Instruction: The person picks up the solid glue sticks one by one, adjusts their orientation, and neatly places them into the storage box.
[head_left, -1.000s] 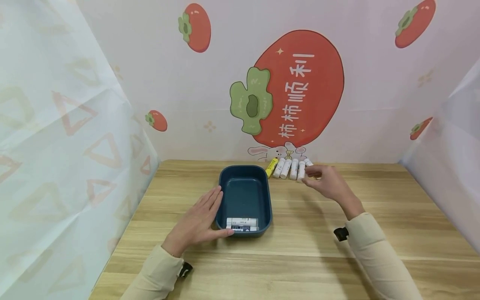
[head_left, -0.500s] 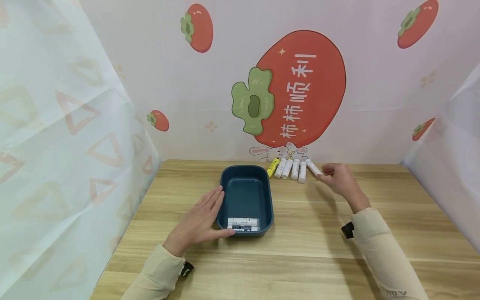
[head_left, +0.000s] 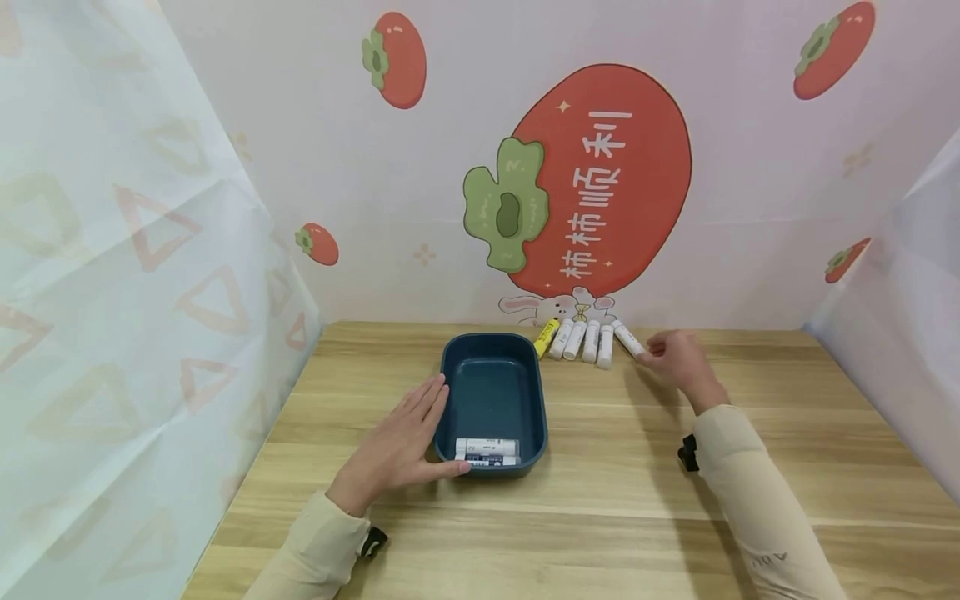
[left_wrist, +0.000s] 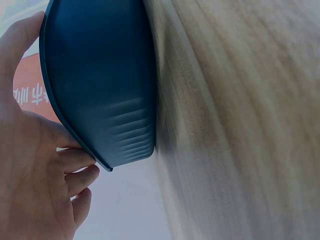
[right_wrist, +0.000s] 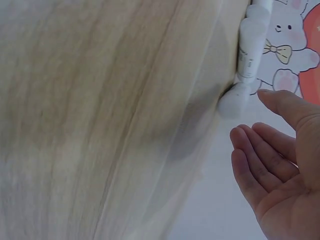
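Observation:
My left hand (head_left: 397, 442) rests along the left side of a dark teal rectangular box (head_left: 542, 400). Its fingers lie straight at the left rim, and the thumb reaches the near rim; the left wrist view shows fingers touching the rim (left_wrist: 54, 102). Two white printed tubes (head_left: 487, 447), shaped like glue sticks, lie crosswise at the box's near end. By the wall, my right hand (head_left: 681, 367) is at the near end of a slanted white tube (head_left: 628, 339). In the right wrist view, its thumb and fingers stand apart beside the tube's end (right_wrist: 234, 102).
Left of the slanted tube, several more white tubes (head_left: 591, 340) and a yellow one (head_left: 547, 337) lie in a row, close to the box's far right corner. A printed paper wall (head_left: 420, 183) stands behind the wooden table (head_left: 600, 500), with paper sides left and right.
My right hand has moved right, from the last tubes in the row to the near end of the slanted tube, which it partly covered before. The left hand and box stay put.

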